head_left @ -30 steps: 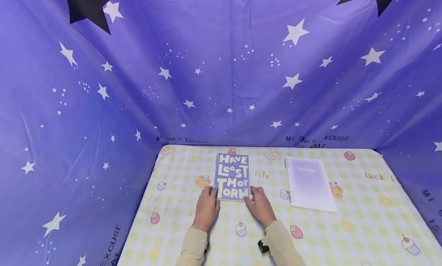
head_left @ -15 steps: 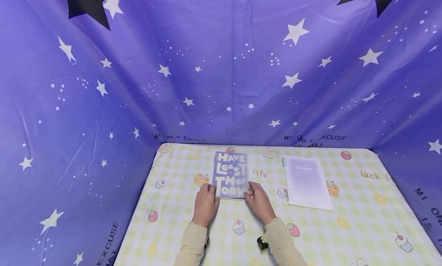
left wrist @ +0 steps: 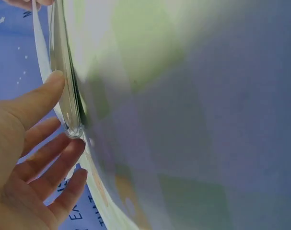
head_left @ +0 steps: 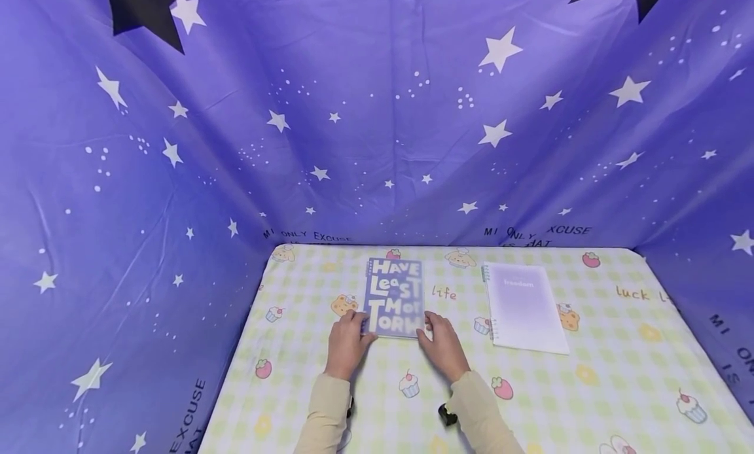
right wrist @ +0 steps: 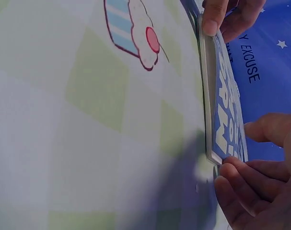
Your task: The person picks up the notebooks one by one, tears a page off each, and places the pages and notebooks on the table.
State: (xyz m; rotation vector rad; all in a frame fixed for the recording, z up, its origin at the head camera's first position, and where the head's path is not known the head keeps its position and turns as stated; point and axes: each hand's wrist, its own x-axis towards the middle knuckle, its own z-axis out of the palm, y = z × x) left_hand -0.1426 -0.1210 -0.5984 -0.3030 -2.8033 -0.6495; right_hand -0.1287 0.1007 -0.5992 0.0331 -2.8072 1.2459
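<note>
Left fingers (left wrist: 64,162) have spread slightly, touching the blue notebook's (head_left: 393,297) corner.

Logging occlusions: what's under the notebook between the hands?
Around the notebook, checkered tablecloth shows; a printed strawberry peeks past its far edge. Directly underneath is covered, so any print or item there can't be seen.
</note>
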